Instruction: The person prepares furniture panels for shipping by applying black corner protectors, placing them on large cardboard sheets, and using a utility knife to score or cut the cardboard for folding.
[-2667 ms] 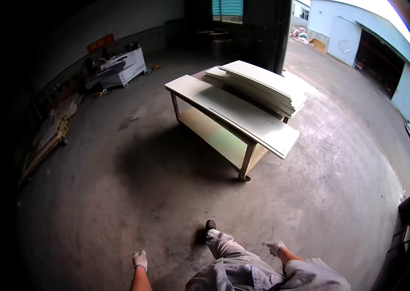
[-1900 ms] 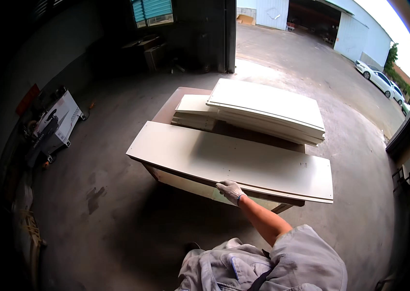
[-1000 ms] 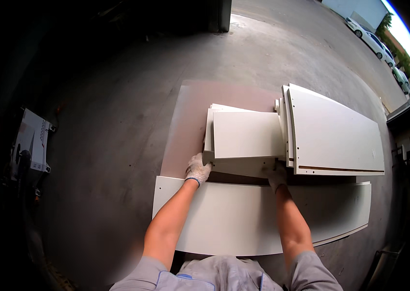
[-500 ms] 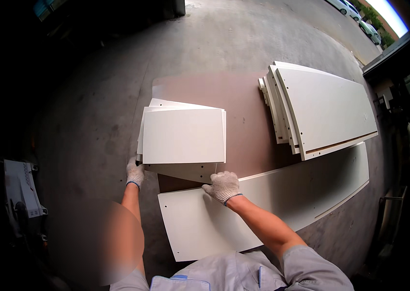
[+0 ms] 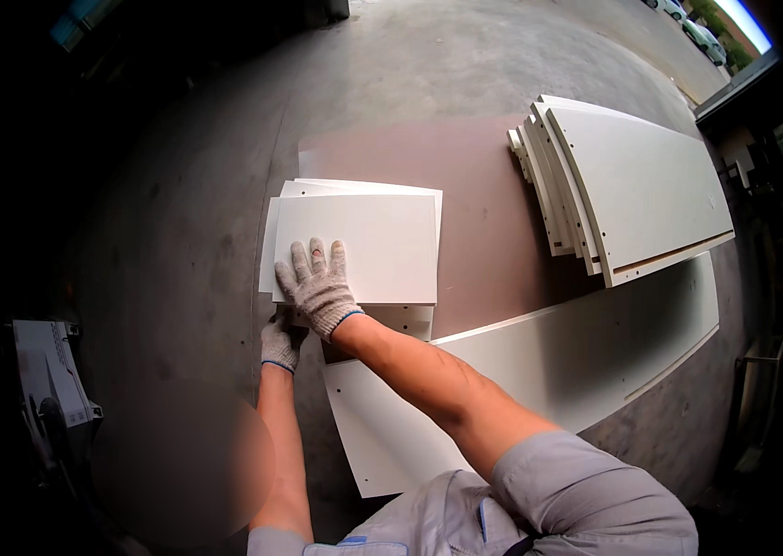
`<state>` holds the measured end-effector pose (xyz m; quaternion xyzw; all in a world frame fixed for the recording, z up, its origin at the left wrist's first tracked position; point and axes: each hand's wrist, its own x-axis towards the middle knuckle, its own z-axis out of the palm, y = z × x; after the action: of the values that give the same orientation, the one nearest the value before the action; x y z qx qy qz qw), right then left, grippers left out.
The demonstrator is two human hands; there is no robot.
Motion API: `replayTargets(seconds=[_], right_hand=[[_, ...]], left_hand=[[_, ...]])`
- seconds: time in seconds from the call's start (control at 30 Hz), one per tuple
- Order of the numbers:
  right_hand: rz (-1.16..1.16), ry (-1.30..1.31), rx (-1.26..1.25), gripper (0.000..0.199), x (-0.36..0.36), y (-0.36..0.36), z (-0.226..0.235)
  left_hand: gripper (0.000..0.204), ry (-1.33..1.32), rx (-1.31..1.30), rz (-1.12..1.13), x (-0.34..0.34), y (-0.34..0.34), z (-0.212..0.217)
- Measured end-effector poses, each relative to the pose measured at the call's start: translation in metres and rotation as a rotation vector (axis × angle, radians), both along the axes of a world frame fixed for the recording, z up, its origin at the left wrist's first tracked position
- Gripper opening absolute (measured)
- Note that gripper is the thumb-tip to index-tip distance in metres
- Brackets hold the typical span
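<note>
My right hand (image 5: 319, 285), in a pale knitted glove, lies with fingers spread on the top white panel (image 5: 382, 246) of a small, uneven stack. Just below it, at the stack's near left corner, is my left hand (image 5: 281, 342), also gloved. Its fingers look curled, but the boards and my right hand partly cover them; what they hold cannot be made out. A lower panel with small holes (image 5: 417, 322) sticks out under the stack's near edge.
A stack of larger white panels (image 5: 642, 185) stands to the right on a brown board (image 5: 475, 241). One long white panel (image 5: 577, 343) stretches along the near side. At far left sits a white and grey object (image 5: 49, 371) on the concrete floor (image 5: 178, 232).
My right hand has moved left and up from the stack's near right corner onto the top panel, its fist now spread flat. My left hand has shifted slightly right and nearer.
</note>
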<state>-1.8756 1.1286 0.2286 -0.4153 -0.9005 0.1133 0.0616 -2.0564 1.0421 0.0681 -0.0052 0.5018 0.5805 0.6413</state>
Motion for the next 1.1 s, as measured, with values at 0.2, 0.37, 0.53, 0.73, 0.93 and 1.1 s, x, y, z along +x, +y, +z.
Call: replayTargets(seconds=[0.2,0.37,0.53,0.73,0.93,1.1], right_hand=[[-0.25,-0.077,0.024,0.063,0.01,0.032,-0.003],[-0.449,-0.242,0.059,0.069,0.052,0.076,0.011],[-0.549,-0.337,-0.021,0.091,0.087,0.097,0.031],[-0.674,-0.361,-0.2,0.117,0.086,0.112,0.074],[-0.617,-0.426,-0.078,0.12,0.112,0.099,0.042],[-0.48,-0.374,-0.037,0.116,0.14,0.049,0.046]], left_hand=[[0.026,0.267,-0.065,-0.002,0.004,-0.012,0.006],[0.029,0.168,0.064,0.142,0.015,-0.017,0.0],[0.037,-0.147,0.041,0.296,0.042,-0.005,-0.003],[0.029,0.179,-0.023,0.309,0.026,0.017,0.065],[0.033,0.437,-0.023,0.512,-0.045,-0.033,0.188],[0.037,0.635,0.146,0.527,-0.085,-0.144,0.27]])
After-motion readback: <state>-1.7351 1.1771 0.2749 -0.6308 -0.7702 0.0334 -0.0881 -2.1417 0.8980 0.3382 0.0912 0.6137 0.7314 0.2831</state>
